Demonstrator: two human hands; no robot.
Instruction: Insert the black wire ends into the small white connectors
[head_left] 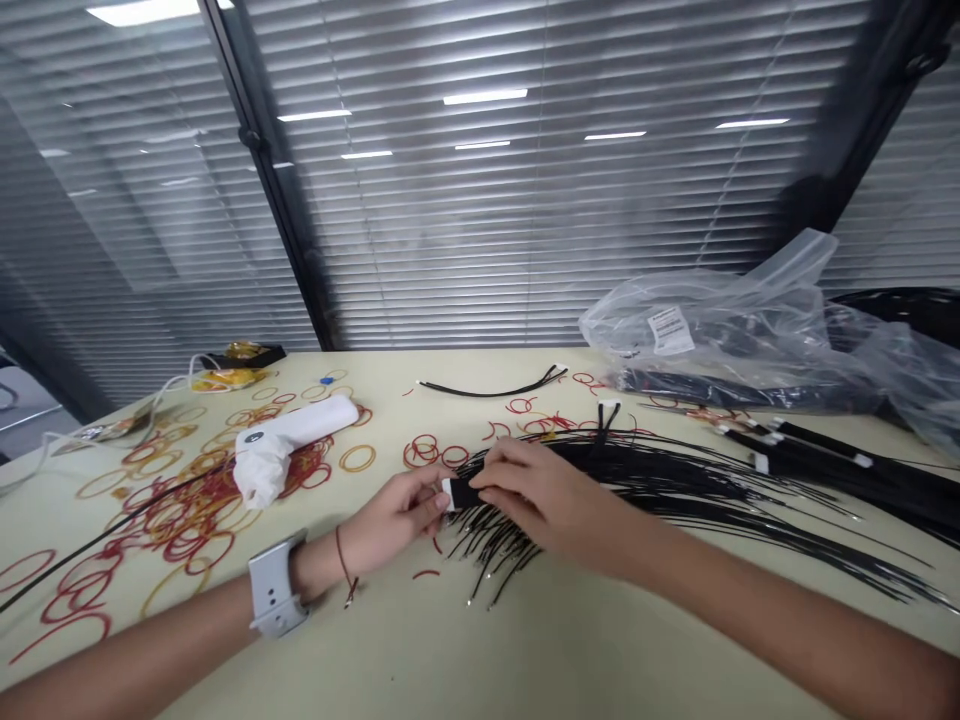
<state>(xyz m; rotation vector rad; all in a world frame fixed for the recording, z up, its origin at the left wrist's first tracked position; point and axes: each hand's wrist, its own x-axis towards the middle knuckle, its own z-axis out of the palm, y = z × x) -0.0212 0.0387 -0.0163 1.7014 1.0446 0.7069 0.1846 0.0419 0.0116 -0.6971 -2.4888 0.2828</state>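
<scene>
My left hand (397, 517) pinches a small white connector (448, 494) at the end of a black wire harness (667, 490) between thumb and fingers. My right hand (541, 497) closes on the black wires just beside that connector. From my hands, the many thin wires fan out rightward across the pale table (480, 640), and loose wire ends spread below my right hand. A white band watch (277, 585) and a thin brown cord (345, 565) circle my left wrist.
Red and tan rubber bands (172, 510) are scattered over the table's left side, around a white tissue-wrapped handheld device (289, 445). A single short cable (491, 388) lies at the far edge. More bundled harnesses (817, 460) and a clear plastic bag (720, 335) sit at right.
</scene>
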